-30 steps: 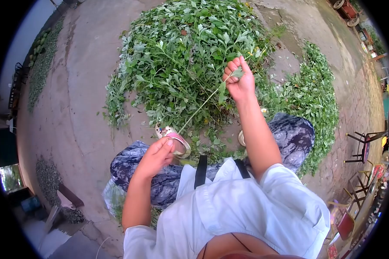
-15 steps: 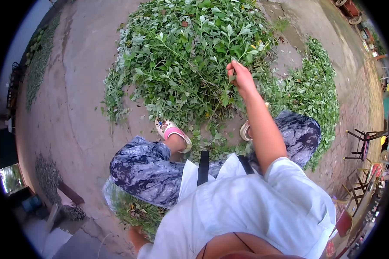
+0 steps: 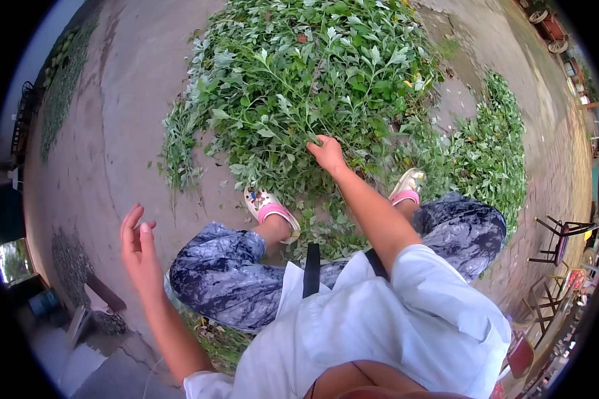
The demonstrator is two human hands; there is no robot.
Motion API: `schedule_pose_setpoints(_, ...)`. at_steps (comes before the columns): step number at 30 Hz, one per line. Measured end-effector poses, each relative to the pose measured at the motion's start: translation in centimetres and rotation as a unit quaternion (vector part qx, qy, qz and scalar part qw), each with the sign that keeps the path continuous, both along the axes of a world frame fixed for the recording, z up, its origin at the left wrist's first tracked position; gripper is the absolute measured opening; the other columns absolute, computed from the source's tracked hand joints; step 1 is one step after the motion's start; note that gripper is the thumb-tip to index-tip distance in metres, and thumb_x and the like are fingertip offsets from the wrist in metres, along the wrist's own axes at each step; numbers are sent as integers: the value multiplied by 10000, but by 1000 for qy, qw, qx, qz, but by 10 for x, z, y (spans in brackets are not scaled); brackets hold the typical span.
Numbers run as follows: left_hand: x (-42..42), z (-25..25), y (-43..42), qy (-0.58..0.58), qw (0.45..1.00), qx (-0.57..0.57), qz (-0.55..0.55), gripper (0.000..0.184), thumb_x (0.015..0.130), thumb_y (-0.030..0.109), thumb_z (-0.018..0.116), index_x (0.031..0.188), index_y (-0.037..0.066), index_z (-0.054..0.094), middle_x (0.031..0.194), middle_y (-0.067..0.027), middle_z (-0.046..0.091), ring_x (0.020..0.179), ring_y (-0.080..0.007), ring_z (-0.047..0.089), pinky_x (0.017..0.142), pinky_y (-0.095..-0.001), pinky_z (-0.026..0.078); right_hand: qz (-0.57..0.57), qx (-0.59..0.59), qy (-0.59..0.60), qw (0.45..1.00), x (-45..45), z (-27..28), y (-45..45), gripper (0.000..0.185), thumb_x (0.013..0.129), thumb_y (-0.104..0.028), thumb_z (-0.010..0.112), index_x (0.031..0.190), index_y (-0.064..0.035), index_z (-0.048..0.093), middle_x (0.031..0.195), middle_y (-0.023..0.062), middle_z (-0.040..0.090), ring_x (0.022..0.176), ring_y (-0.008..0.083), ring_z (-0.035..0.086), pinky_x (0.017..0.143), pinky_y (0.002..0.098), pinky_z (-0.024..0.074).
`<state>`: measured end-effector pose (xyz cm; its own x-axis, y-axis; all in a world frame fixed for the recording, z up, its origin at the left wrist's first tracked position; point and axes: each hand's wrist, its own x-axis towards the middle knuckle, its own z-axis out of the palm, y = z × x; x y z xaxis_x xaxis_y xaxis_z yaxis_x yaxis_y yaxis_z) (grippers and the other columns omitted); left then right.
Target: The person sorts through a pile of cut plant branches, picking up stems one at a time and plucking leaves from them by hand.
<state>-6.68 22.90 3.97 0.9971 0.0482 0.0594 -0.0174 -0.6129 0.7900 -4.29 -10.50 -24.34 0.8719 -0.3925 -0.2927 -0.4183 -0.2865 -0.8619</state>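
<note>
- Large leafy pile (image 3: 299, 86) lay on the concrete ground (image 3: 140, 100), in front of the person; landmark for the rest.
- Right hand (image 3: 328, 155) was at the pile's near side, fingertips pinched on a leafy stem (image 3: 315, 140); a fingertip grip probably suited so thin a stem among tangled leaves.
- Left hand (image 3: 138, 251) was out to the left of the pile, near side, fingers loosely spread, nothing in them; perhaps held wide to clear the knee.
- Patterned shoes (image 3: 266, 207) stood apart just short of the pile, likely so the arm could reach between the knees.
- Smaller leafy heap (image 3: 489, 146) was right of the pile.
- More greenery (image 3: 219, 342) showed nearer the body than the pile, partly hidden by the left leg.
</note>
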Motion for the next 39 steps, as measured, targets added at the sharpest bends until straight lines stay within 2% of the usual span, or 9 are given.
schedule_pose_setpoints(3,11,-6,-77,46,979,-48,-194,339,847,185,479,1147,28,466,1191,-80,442,982,-158,486,826,-298,387,11,309,16,951,-13,69,-21,264,787,-189,570,1016,-60,540,664,15,529,538,67,434,484,238,361)
schedule_pose_setpoints(5,16,-23,-115,101,951,-10,-291,366,838,160,489,1173,23,437,1211,-98,426,1036,-183,466,854,-301,379,-23,453,-35,891,-23,95,-34,168,815,-154,536,961,-76,502,624,-35,439,497,62,362,451,228,317)
schedule_pose_setpoints(14,25,-96,-174,345,849,-171,-362,439,871,172,420,1255,0,297,1213,-136,434,1114,-233,419,908,-328,348,-73,604,-74,790,-32,182,-41,172,879,-192,389,1005,-87,439,771,96,540,460,75,343,414,200,304)
schedule_pose_setpoints(17,20,-91,-179,420,806,-248,-336,342,893,208,362,1171,11,396,1129,-107,500,1050,-204,464,891,-310,346,-62,608,-95,786,-32,181,-44,184,871,-184,403,1023,-84,424,756,97,535,435,72,334,396,202,285)
schedule_pose_setpoints(21,19,-94,-177,248,909,-197,-272,216,883,215,413,957,41,517,977,-45,541,918,-156,502,795,-244,363,-87,602,-120,785,-29,180,-51,185,869,-175,399,1022,-72,420,742,99,526,399,77,329,377,204,265)
schedule_pose_setpoints(23,16,-78,-175,57,941,-27,-331,187,851,205,494,840,30,558,946,-40,545,877,-136,501,757,-239,383,-100,598,-130,784,-29,184,-52,180,873,-166,387,1019,-64,418,746,101,523,405,76,332,380,207,266)
schedule_pose_setpoints(28,1,-70,-170,203,884,-71,-415,176,775,157,588,773,-16,556,669,-59,551,582,-123,521,537,-264,429,-114,560,-176,801,-28,194,-50,194,881,-174,368,1022,-50,417,764,108,521,457,82,352,406,214,286)
schedule_pose_setpoints(34,7,-71,-164,380,838,-241,-309,116,838,129,494,838,15,517,666,-4,521,528,-80,485,484,-225,402,-39,532,-153,832,-29,211,-57,320,854,-203,439,1125,-36,424,794,70,496,485,68,337,426,186,287)
schedule_pose_setpoints(39,11,-71,-159,397,823,-235,-330,129,869,153,437,848,42,500,634,15,481,469,-62,398,422,-195,329,-57,428,-107,896,-28,211,-55,308,826,-217,523,1068,-27,509,747,26,482,475,56,324,412,172,250)
